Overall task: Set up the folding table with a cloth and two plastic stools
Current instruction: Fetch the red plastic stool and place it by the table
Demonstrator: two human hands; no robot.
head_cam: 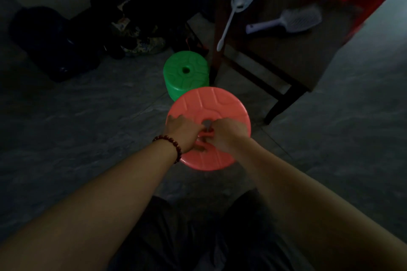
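The left hand (182, 135) and the right hand (228, 136) grip the pink stool (211, 103) with curled fingers at its centre hole, mid-frame. The green stool (186, 75) stands just above it. I judge stool-fetching is in hand; next it needs a firm lift.

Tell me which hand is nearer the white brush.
Right. The right hand is on the right half of the pink stool, the side toward the brush. The left hand is on the stool's left half, farther off.
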